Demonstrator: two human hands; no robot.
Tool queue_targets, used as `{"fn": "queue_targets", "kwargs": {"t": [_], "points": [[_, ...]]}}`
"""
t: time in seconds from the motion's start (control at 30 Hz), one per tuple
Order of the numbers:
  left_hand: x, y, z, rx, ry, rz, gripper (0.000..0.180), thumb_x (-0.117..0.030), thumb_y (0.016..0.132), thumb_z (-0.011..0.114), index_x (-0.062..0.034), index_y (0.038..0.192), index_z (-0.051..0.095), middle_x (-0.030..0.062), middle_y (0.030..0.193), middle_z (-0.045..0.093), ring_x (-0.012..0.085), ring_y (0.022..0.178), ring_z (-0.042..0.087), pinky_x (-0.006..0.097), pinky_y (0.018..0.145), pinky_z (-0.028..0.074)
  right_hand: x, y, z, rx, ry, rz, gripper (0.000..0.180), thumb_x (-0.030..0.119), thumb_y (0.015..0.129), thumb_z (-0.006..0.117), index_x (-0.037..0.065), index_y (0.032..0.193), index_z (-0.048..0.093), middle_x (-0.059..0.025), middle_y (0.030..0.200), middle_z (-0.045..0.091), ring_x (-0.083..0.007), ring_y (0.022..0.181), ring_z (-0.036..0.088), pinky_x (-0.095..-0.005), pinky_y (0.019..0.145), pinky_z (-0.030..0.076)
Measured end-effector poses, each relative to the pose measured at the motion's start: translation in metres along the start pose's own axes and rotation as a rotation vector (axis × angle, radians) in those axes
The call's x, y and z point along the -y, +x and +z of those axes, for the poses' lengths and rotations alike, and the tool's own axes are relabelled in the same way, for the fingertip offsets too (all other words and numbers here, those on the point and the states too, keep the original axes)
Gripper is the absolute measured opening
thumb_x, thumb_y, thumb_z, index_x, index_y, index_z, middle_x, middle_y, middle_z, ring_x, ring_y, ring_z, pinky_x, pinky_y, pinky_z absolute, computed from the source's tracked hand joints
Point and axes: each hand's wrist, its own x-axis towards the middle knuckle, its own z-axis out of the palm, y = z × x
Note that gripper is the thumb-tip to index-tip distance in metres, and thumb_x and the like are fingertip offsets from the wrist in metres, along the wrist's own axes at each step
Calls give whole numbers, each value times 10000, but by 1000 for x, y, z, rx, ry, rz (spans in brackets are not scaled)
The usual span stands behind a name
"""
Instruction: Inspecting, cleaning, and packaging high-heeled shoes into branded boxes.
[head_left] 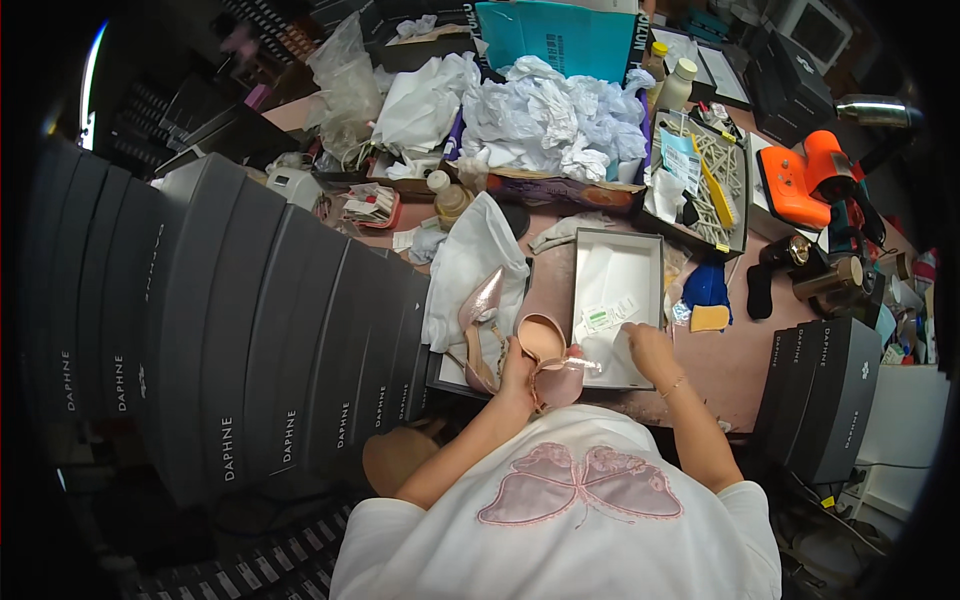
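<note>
- Packing step, I judge: left hand closed around a pink shoe, near desk edge
- Right hand flat, fingers spread, holding nothing, on white tissue in the open box
- Next likely needs tissue smoothed

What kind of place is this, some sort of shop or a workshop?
Probably a shoe packing or finishing bench. The left hand holds a pink heeled shoe, the right hand reaches into an open shoebox, and rows of dark shoeboxes stand alongside.
</note>
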Motion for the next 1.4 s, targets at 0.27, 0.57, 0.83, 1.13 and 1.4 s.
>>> {"fn": "queue_targets", "kwargs": {"t": [0.27, 0.57, 0.83, 1.13, 1.4], "points": [[14, -14, 8, 223, 219, 76, 835, -727, 870, 273, -29, 1316, 383, 199, 1165, 546, 325, 1012, 602, 480, 884, 518, 90, -10, -62, -264, 552, -589, 207, 80, 720, 677, 64, 918, 620, -54, 934, 617, -235, 860, 600, -351, 750, 478], [26, -8, -6, 183, 604, 85, 566, -567, 930, 414, -59, 1164, 494, 84, 940, 593, 194, 773, 614, 327, 685, 542, 87, -7, -28, -200, 100, -474, 165, 182, 707, 643, 124, 861, 633, -22, 957, 599, -179, 881, 571, -327, 753, 398], [12, -2, -14, 21, 461, 145, 374, -300, 940, 530, -1, 1164, 527, 137, 996, 627, 191, 880, 637, 300, 748, 558, 19, 13, -41, 95, 342, 3, 467, 280, 760, 724, 26, 1126, 580, -206, 1028, 613, -317, 863, 636, -389, 754, 503], [4, -6, 6, 151, 386, 157, 651, -591, 893, 459, -42, 1241, 428, 120, 1055, 563, 239, 931, 608, 372, 756, 538, 38, 2, -6, -69, 1071, 127, 407, 98, 773, 687, -3, 1125, 510, -143, 873, 616, -215, 793, 642, -340, 656, 540], [37, -2, 12, 150, 550, 345, 578, -572, 950, 353, -88, 1255, 432, 82, 1097, 573, 179, 926, 604, 316, 743, 525, 104, 30, -26, -433, 211, -466, 296, 158, 726, 692, 89, 993, 586, -61, 894, 546, -253, 858, 526, -346, 741, 413]]}}
